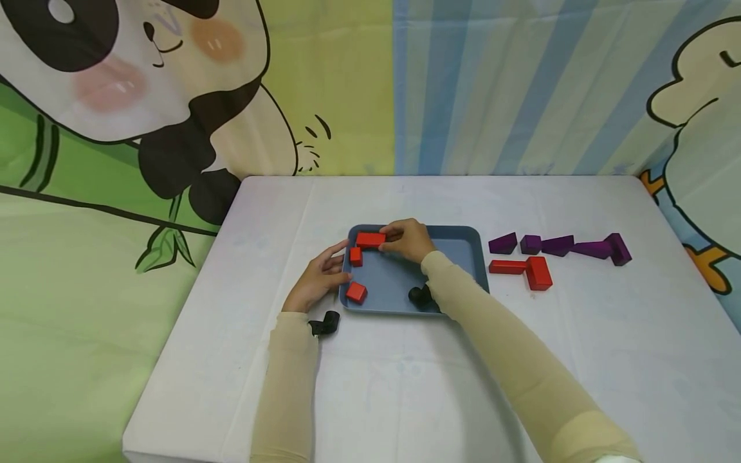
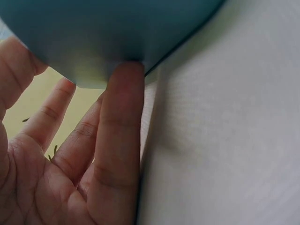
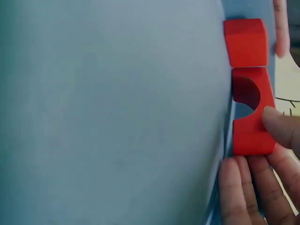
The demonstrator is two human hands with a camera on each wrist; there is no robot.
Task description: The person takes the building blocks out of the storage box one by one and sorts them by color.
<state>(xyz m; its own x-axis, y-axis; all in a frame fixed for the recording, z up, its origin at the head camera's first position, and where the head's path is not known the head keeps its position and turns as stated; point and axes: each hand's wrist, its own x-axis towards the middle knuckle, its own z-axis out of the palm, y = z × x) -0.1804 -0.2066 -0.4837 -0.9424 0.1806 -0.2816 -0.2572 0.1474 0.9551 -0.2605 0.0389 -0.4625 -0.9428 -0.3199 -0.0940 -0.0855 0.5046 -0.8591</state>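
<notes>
A blue-grey tray [image 1: 399, 270] lies on the table with red blocks along its left side. My right hand [image 1: 410, 239] holds a red arch block [image 1: 369, 240] at the tray's far left corner. In the right wrist view its thumb rests on the arch block [image 3: 251, 133], with fingertips by the end. Against the arch stands another red block [image 3: 246, 43]. A small red block [image 1: 356, 256] and a red cube [image 1: 356, 293] lie nearer me. My left hand [image 1: 317, 278], fingers extended, touches the left side of the tray [image 2: 93, 42].
Right of the tray, several purple blocks [image 1: 558, 245] lie in a row. Below them are a long red block [image 1: 507, 267] and a thicker red block [image 1: 539, 273]. Black wrist cameras [image 1: 326, 323] stick out from both sleeves. A printed cloth [image 1: 336, 90] hangs behind the white table.
</notes>
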